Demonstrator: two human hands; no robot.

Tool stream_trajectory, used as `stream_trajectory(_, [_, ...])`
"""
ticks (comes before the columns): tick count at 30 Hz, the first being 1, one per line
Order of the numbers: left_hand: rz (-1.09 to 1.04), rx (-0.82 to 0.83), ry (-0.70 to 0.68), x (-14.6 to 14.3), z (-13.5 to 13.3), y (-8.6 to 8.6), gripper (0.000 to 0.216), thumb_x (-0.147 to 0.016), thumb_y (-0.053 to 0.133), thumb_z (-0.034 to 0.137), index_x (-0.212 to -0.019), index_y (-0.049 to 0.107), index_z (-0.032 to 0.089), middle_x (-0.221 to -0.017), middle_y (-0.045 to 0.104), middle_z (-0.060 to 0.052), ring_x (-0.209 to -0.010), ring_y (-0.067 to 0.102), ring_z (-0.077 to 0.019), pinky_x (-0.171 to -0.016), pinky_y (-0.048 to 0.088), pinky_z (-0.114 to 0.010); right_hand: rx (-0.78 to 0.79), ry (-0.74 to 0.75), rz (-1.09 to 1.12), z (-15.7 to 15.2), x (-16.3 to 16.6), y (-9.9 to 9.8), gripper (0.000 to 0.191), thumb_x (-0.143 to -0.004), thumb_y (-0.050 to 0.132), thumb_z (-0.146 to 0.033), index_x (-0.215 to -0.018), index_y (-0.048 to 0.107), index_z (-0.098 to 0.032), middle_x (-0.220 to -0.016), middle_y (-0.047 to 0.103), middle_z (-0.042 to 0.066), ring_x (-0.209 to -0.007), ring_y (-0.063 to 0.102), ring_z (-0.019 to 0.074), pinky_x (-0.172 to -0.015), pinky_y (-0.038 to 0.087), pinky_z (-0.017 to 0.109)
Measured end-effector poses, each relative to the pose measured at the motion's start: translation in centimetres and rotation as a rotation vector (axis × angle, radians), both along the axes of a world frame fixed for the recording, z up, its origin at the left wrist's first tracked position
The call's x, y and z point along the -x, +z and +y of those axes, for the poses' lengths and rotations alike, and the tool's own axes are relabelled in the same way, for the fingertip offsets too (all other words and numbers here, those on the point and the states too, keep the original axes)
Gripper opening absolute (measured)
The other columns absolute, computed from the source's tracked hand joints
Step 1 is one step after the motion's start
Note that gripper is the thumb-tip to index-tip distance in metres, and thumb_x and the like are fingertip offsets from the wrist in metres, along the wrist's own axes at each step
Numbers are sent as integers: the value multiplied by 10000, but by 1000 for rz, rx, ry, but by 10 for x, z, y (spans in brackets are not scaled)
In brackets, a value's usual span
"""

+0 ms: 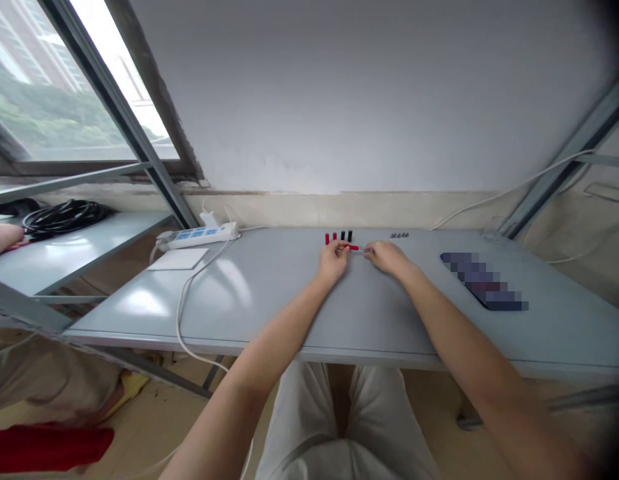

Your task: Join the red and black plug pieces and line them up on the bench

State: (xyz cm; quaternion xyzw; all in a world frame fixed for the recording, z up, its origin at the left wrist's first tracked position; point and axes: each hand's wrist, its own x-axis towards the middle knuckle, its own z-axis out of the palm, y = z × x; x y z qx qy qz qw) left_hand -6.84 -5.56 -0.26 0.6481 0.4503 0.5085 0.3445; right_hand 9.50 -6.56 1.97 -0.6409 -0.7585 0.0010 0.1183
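Observation:
My left hand [333, 259] is closed in a pinch on a small red piece [353, 247] at the far middle of the grey table [269, 300]. My right hand [386, 256] is closed just to its right, fingertips meeting the red piece's end and pinching something too small to make out. Just behind the hands stand two small red pieces [330, 237] and two small black pieces [346, 235] in a row. A few tiny dark metal parts [399, 235] lie to their right.
A white power strip [197, 236] with a plugged adapter and white cable [182, 307] lies at the table's back left, beside a white pad [178, 259]. A dark flat object [483, 281] lies at right. A neighbouring table [64, 250] holds coiled black cable [64, 216].

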Motion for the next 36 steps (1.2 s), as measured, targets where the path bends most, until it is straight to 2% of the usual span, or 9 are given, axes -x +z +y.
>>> stream_trajectory(4, [-34,30,-16,-2,2,-1,151,-797,532,149,-910,629,127,-778,632,-57,-596,514,-85,-619,434,-226,10,-51,0,0,-2,0,227,-845,514,-258,-998,673,-203,-938,675,117,-910,591,234,-769,400,303])
stream_trajectory(11, [-16,52,-58,-1,-2,2,152,-787,542,147,-903,637,118,-777,656,-70,-597,554,-90,-649,454,-248,-49,4,-40,-1,2,1,240,-859,487,-246,-1005,670,-191,-974,659,126,-934,586,237,-791,406,309])
stream_trajectory(17, [53,17,-81,-2,-1,-3,135,-771,555,142,-874,636,110,-782,665,-75,-639,576,-98,-666,466,-244,-110,68,-70,-7,14,3,256,-853,485,-224,-1065,625,-192,-1012,640,104,-947,582,216,-797,403,285])
stream_trajectory(25, [115,-8,-78,0,0,-6,145,-767,552,140,-874,645,108,-771,669,-73,-665,588,-107,-684,474,-250,-114,71,-106,-13,20,7,262,-846,473,-202,-1089,565,-172,-993,646,115,-900,598,216,-734,406,283])
stream_trajectory(29, [80,14,-73,-2,1,-7,167,-767,561,145,-912,636,108,-781,670,-74,-649,579,-97,-676,474,-243,-70,33,-126,-12,19,7,209,-851,451,-222,-1006,584,-179,-893,664,109,-806,610,222,-666,397,291])
stream_trajectory(32, [51,47,-37,-2,1,-6,194,-789,547,170,-955,620,103,-784,668,-77,-626,567,-93,-662,471,-242,-72,-12,-58,-6,14,4,136,-817,500,-234,-870,611,-176,-869,665,100,-793,600,210,-649,387,276])
stream_trajectory(36, [-31,132,-12,0,2,-2,164,-830,487,174,-919,610,112,-789,668,-85,-605,558,-91,-607,460,-228,-15,-119,240,14,7,-7,98,-759,590,-259,-790,612,-168,-792,662,62,-705,581,159,-602,382,237])
